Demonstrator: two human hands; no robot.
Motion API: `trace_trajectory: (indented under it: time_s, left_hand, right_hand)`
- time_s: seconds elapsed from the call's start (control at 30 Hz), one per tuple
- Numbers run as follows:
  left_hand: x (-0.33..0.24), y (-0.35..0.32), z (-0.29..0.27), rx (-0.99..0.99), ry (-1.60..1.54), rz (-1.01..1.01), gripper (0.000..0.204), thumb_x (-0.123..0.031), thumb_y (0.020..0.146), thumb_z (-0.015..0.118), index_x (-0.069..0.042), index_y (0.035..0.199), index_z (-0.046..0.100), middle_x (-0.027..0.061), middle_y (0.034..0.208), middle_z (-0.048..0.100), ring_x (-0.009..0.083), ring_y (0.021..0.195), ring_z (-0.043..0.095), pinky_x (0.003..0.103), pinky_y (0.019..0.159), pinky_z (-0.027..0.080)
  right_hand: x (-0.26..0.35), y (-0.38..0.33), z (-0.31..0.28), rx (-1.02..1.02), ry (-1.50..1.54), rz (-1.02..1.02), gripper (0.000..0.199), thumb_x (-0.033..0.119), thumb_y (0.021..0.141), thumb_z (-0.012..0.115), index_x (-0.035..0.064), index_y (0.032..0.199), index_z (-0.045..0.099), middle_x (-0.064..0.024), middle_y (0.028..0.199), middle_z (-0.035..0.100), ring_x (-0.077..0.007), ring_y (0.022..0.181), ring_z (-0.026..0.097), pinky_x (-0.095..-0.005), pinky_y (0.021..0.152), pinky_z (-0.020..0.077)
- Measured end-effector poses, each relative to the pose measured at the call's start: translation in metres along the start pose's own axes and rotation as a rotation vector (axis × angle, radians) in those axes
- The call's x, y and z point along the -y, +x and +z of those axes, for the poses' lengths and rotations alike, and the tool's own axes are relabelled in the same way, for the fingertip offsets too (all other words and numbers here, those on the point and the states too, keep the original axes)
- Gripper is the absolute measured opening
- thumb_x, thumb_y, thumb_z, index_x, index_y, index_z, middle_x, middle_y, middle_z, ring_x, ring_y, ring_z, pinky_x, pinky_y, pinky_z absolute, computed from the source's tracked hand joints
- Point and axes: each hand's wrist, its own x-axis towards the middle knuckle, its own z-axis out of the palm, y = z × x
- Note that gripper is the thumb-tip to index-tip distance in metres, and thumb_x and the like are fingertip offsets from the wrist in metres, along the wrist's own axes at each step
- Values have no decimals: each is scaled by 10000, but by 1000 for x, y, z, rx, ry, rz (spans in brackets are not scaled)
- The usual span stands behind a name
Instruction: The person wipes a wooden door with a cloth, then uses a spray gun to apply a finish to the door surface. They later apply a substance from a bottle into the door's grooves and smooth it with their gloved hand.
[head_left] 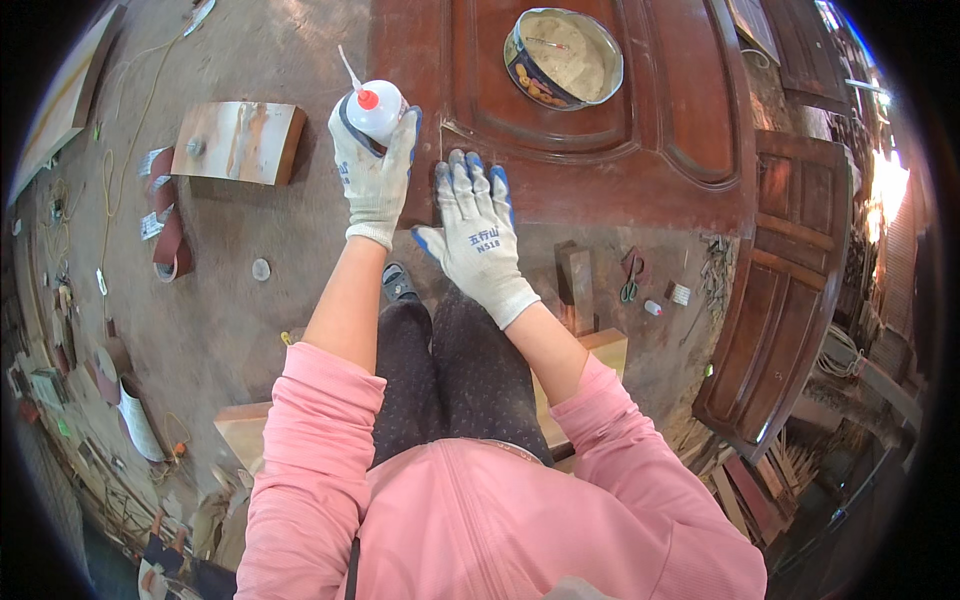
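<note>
My left hand (370, 180), in a white work glove, is closed around a white squeeze bottle (385, 122) with a red cap and a thin pale nozzle. The bottle is over the left edge of a dark red-brown panelled wooden door (590, 190) lying ahead of me. On the door's near left corner rests my gloved right hand (478, 230), fingers stretched out and nothing in it. Farther up on the door is a round tin (565, 100) of pale powder with a thin stick lying in it.
A wood block (240, 143) and a sandpaper strip (172, 255) lie on the floor to the left. To the right are scissors (630, 276), a small white bottle (653, 308) and upright wood pieces (577, 288). Another panelled door (775, 290) stands at far right.
</note>
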Motion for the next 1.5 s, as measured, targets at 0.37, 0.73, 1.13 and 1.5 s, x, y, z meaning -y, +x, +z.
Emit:
trace_trajectory:
  time_s: [0.37, 0.73, 1.13, 1.5]
  left_hand:
    - [-7, 0, -1, 41, -66, -36, 633, -272, 891, 790, -39, 1353, 424, 122, 1274, 542, 215, 1155, 555, 364, 986, 471]
    - [4, 0, 0, 10, -21, 3, 664, -312, 848, 823, -48, 1321, 439, 141, 1204, 571, 254, 1085, 586, 393, 954, 489]
    - [-8, -2, 2, 20, -120, -63, 659, -272, 845, 825, -28, 1325, 444, 134, 1187, 576, 238, 1072, 586, 382, 955, 481]
    - [4, 3, 0, 3, -39, 31, 676, -292, 837, 831, -27, 1325, 446, 136, 1205, 564, 232, 1058, 583, 376, 947, 484]
  right_hand:
    - [-8, 23, -1, -14, -45, -7, 829, 525, 923, 571, 5, 1530, 351, -199, 1612, 301, -344, 1508, 251, -492, 1249, 100]
    - [-7, -2, -2, 26, -7, 10, 808, 516, 948, 539, 22, 1550, 326, -179, 1635, 264, -325, 1528, 208, -491, 1253, 80]
    - [13, -30, 4, 68, 81, 93, 898, 488, 923, 594, -35, 1562, 242, -218, 1649, 188, -351, 1546, 129, -506, 1250, 53]
    - [20, -14, 5, 38, 147, -30, 801, 422, 922, 613, 67, 1568, 299, -165, 1632, 270, -319, 1528, 205, -500, 1251, 87]
